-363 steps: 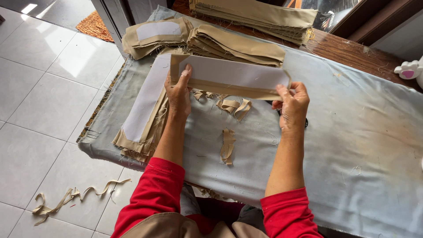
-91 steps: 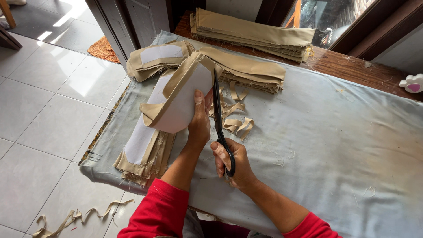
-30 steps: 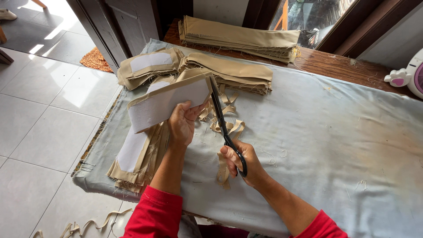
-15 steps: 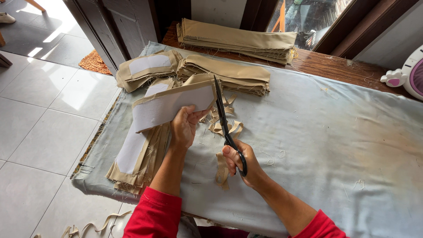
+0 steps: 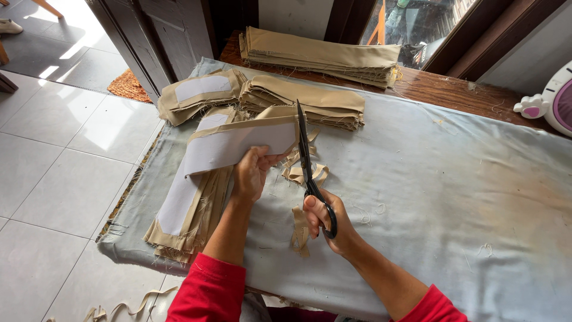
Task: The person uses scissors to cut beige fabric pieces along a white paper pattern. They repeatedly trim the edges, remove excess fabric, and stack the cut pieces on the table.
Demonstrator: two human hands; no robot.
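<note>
scissors [image 5: 310,173]: 1 | fabric stacks [image 5: 310,104]: 4 | held fabric piece [image 5: 238,146]: 1 | hands [image 5: 250,176]: 2

- The worktop [image 5: 453,179] is covered in pale grey-blue cloth, matt and smooth, with a few stains and loose threads.
- The fabric piece [image 5: 238,143] in the left hand [image 5: 250,176] is tan woven cloth, backed with a matt white, paper-like lining.
- The scissors [image 5: 307,161] in the right hand [image 5: 322,214] have dark metal blades and glossy black handles.
- The stacks [image 5: 310,104] are the same tan cloth, frayed at the edges.
- The scraps [image 5: 301,229] are thin, frayed tan strips.
- The floor [image 5: 53,173] is glossy pale tile.
- The sleeves [image 5: 208,292] are red knit cloth.
</note>
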